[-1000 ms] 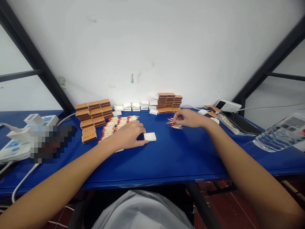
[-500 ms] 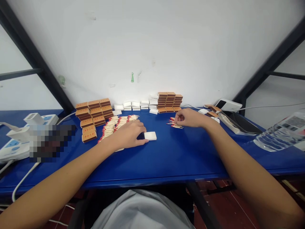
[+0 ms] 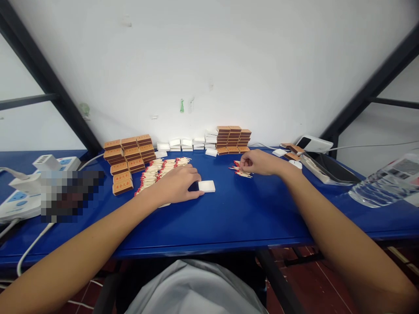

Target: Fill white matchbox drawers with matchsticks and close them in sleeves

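My left hand (image 3: 180,183) rests on the blue tabletop, its thumb and index finger at the left end of a small white matchbox tray (image 3: 207,186). Under and behind this hand lie rows of loose matches (image 3: 150,174) with red heads. My right hand (image 3: 257,162) is closed in a pinch over a small pile of matches (image 3: 242,174), red heads pointing left. Its fingertips are partly hidden, so how many matches it grips cannot be made out.
Orange-brown matchboxes (image 3: 132,153) stand stacked at the back left, with another stack (image 3: 233,139) at the back middle. White trays (image 3: 186,144) line the wall. Chargers on a power strip (image 3: 70,163) sit left; a plastic-wrapped pack (image 3: 382,183) and a white device (image 3: 314,144) lie right.
My right hand has shifted very slightly at the small pile, and a few matches there lie a little differently. My left hand and the white tray stay in place.
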Motion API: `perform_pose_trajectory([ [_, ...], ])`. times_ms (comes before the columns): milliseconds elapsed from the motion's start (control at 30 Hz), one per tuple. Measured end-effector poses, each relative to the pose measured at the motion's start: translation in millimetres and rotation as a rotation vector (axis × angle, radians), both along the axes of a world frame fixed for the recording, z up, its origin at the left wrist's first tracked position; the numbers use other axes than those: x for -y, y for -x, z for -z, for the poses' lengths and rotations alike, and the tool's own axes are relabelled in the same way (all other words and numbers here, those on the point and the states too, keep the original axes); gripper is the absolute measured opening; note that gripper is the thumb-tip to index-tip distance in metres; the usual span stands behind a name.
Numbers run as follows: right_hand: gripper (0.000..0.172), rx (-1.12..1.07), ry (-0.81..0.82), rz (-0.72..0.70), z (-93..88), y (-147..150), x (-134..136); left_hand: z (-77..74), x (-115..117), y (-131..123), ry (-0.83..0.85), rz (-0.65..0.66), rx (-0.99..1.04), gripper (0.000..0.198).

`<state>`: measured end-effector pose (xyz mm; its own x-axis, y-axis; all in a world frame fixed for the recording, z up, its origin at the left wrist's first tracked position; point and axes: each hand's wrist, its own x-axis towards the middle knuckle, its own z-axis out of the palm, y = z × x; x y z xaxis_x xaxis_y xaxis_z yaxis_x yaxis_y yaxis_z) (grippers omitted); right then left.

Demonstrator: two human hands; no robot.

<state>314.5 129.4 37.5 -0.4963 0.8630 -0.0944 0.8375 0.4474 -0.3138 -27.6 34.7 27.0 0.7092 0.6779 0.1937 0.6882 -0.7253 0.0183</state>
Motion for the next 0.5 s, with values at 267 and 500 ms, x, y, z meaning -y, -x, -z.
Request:
perform_pose_trajectory([
  [267, 0.014, -0.037, -0.006, -0.011, -2.1, 1, 1, 1.4, -2, 0, -0.001, 0.008, -0.002, 0.028],
  [500, 0.014, -0.078, -0.056, -0.046, -0.2, 11, 4, 3.2, -2, 0, -0.004, 0.012, 0.003, 0.028],
])
